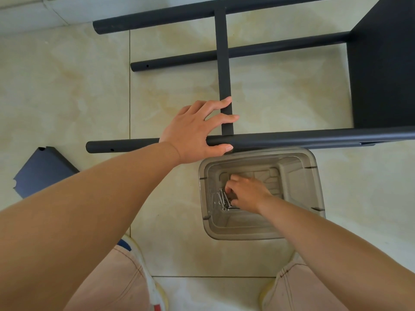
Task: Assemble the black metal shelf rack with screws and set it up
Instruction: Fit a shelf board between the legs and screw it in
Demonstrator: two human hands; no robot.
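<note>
While the left hand rests on the near black tube of the shelf rack, its thumb lies under the tube and its spread fingers reach over the crossbar that meets the tube there. Nearer the person, the right hand is down inside a clear plastic bin, fingers curled over a small heap of silver screws at the bin's left side; whether it already pinches one cannot be told. The bin stands on the tiled floor, its far rim just under the near tube. Beyond, the rack lies on its side: 3 long tubes run left to right, and a flat black shelf panel joins them at the right. A separate dark shelf panel lies on the floor at the near left, partly hidden by the left forearm. Both knees in pale trousers and white shoes show at the bottom edge.
</note>
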